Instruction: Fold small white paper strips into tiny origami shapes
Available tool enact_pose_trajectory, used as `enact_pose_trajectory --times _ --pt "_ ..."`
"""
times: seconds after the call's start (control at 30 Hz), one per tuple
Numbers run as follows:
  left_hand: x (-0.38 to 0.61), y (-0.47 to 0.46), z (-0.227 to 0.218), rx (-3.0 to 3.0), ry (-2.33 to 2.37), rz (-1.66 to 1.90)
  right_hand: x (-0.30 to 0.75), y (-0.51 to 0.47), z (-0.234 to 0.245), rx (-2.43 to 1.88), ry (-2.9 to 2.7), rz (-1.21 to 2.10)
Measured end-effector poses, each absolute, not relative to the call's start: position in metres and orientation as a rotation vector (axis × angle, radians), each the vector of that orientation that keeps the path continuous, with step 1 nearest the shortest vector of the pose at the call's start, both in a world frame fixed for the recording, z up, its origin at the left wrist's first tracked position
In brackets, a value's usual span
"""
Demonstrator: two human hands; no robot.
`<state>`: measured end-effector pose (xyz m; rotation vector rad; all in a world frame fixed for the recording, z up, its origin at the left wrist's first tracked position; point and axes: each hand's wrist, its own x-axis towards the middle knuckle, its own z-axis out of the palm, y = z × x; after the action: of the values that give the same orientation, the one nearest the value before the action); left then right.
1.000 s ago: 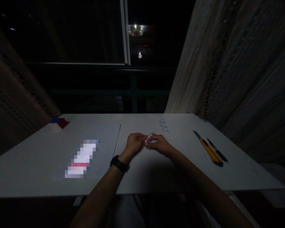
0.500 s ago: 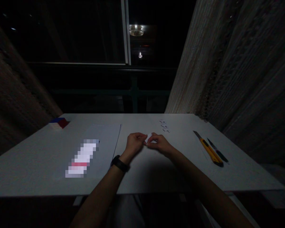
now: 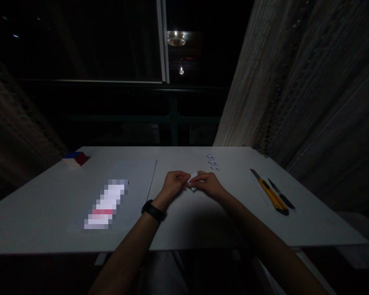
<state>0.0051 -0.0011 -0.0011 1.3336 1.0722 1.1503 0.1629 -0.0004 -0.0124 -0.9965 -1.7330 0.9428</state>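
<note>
A small piece of white paper (image 3: 193,176), apparently folded, is held between both hands just over the middle of the table. My left hand (image 3: 174,182), with a black watch (image 3: 153,210) on its wrist, pinches the paper's left side. From the right, my right hand (image 3: 209,184) grips it with thumb and fingers pressed together. The fingers cover much of the paper, so its exact shape cannot be made out. Beyond my right hand, several small white paper pieces with dark marks (image 3: 213,162) lie in a row.
On the white table (image 3: 184,229), a yellow utility knife (image 3: 272,196) and a dark-handled thin knife (image 3: 284,196) lie at the right. Large paper sheets (image 3: 138,184) spread at the left, bearing a bright blurred-out object (image 3: 106,205). A coloured cube (image 3: 76,159) sits at the far left.
My right fingers have straightened and shifted on the paper, and a white tip of it now shows below them. My left hand stays nearly where it was.
</note>
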Motion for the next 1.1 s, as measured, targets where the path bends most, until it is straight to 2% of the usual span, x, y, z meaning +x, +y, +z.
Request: enact_pose_trajectory --times 0.57,0.83,1.1 --pt "0.006 -0.003 0.000 1.307 0.957 1.126 0.160 0.000 -0.013 -1.134 -1.583 0.812" --pt "0.002 0.002 -0.007 1.685 1.153 1.188 0.156 -0.005 -0.011 -1.118 -1.556 0.886" --pt "0.001 0.002 -0.008 1.777 1.215 1.184 0.159 -0.002 -0.010 -1.016 -1.536 0.821"
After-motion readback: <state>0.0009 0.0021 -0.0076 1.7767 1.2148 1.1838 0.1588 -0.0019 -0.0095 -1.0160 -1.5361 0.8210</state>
